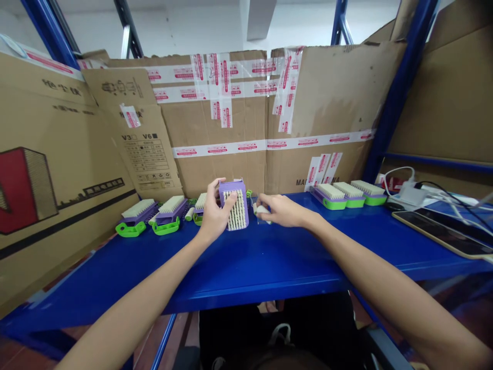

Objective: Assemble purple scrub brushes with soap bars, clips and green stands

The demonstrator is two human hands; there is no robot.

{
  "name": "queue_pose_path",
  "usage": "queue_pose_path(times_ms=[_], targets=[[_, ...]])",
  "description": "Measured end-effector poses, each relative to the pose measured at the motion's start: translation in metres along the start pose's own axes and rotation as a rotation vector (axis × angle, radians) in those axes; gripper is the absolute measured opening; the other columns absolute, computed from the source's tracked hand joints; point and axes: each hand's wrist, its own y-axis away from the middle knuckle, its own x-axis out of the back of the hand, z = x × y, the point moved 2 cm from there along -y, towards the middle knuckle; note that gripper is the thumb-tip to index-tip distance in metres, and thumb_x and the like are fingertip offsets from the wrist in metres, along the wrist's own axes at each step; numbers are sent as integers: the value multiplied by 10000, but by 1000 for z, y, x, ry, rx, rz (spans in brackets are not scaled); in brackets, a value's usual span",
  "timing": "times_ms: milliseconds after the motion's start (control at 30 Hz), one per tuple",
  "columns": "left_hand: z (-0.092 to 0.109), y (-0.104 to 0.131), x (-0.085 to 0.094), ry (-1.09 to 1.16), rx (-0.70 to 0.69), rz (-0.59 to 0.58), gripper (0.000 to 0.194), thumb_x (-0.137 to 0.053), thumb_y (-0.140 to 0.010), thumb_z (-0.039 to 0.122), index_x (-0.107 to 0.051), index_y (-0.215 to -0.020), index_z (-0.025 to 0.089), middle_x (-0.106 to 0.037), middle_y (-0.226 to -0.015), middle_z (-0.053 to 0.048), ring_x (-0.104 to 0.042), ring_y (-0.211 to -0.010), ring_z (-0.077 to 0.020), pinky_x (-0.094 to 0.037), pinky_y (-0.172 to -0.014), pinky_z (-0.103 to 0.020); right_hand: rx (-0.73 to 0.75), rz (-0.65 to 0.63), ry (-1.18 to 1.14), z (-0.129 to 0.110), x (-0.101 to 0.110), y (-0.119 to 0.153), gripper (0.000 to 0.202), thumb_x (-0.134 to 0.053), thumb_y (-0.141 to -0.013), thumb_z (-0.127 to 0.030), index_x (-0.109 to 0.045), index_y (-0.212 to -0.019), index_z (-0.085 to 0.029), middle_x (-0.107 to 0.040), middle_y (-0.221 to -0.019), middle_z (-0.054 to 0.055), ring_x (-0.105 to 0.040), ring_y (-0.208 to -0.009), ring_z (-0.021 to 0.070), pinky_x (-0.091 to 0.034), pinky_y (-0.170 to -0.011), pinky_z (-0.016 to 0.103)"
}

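Note:
My left hand (212,215) is closed around a purple scrubbing brush (240,215), held up off the shelf. Its cream bristles face me, and my thumb lies across them. To the right of the brush, my right hand (284,209) is closed with its fingers curled around a small whitish piece (262,209), whose kind I cannot make out. Left of my left hand, purple brushes with green handles (166,225) lie bristles up on the blue shelf (254,267). Another brush (200,203) is partly hidden behind that hand. A small cream cylinder (189,214) lies near it.
Three green and purple brushes (334,194) stand in a row at the back right. A phone (442,232), a white charger (413,193) and tangled cables lie at the far right. Taped cardboard (231,139) walls the back, and a large carton (77,149) stands at left.

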Motion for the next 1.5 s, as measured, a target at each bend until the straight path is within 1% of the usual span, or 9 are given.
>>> queue_pose_path(times_ms=[100, 300, 467, 700, 900, 1200, 1267, 1367, 1500], targets=[[2, 3, -2, 27, 36, -62, 528, -746, -966, 528, -526, -1349, 240, -718, -1130, -69, -724, -962, -217, -584, -860, -356, 10, 190, 71, 3, 2, -1, 200, -545, -1074, -383, -580, -1182, -218, -738, -1208, 121, -710, -1050, 292, -509, -829, 384], [5, 8, -8, 94, 97, -218, 531, -794, -919, 508, -512, -1279, 240, -730, -1128, -71, -733, -961, -216, -586, -846, -355, -42, 500, -6, 0, 2, -1, 337, -448, -1111, -384, -480, -1421, -257, -651, -1383, 150, -677, -1209, 346, -577, -922, 498], [6, 12, -12, 70, 96, -303, 550, -820, -903, 493, -500, -1275, 243, -722, -1208, -88, -736, -1043, -233, -571, -892, -370, 52, 663, -142, 0, -4, -3, 498, -539, -1073, -339, -373, -1534, -251, -650, -1297, 138, -683, -1124, 313, -569, -988, 528], [5, 17, -19, 81, 123, -353, 620, -861, -868, 483, -464, -1283, 249, -710, -1195, -82, -731, -1003, -224, -558, -881, -371, 150, 791, -161, -3, -5, -2, 413, -563, -1063, -303, -453, -1460, -270, -640, -1269, 124, -648, -1134, 309, -562, -983, 526], [4, 19, -20, 62, 111, -390, 663, -877, -858, 459, -441, -1318, 262, -692, -1203, -71, -725, -1003, -224, -569, -901, -391, 197, 848, -94, -14, -1, 2, 285, -551, -1078, -280, -542, -1362, -253, -671, -1244, 120, -637, -1087, 296, -550, -946, 506], [4, 24, -24, 103, 42, -406, 785, -893, -853, 501, -397, -1412, 262, -625, -1395, -139, -694, -1199, -294, -580, -1022, -481, 302, 749, 16, -28, -1, 6, 240, -513, -1129, -318, -589, -1353, -276, -699, -1223, 99, -621, -1100, 290, -509, -972, 505], [5, 24, -25, 148, 51, -434, 769, -833, -904, 551, -370, -1444, 257, -644, -1374, -147, -693, -1203, -298, -574, -1029, -485, 309, 735, 9, -30, -2, 6, 241, -508, -1132, -320, -590, -1354, -273, -697, -1216, 100, -620, -1099, 288, -510, -970, 497], [6, 23, -22, 161, 65, -434, 611, -612, -1040, 624, -370, -1459, 251, -663, -1352, -147, -686, -1205, -287, -553, -1053, -488, 314, 719, -11, -31, -3, 6, 240, -494, -1137, -323, -592, -1347, -262, -691, -1210, 101, -612, -1091, 284, -507, -972, 487], [10, 19, -17, 2, 22, -296, 451, -419, -1118, 616, -506, -1357, 243, -667, -1330, -119, -644, -1245, -273, -489, -1121, -477, 285, 673, -45, -29, -4, 5, 247, -459, -1146, -330, -590, -1345, -267, -688, -1217, 102, -602, -1101, 287, -502, -993, 501]])
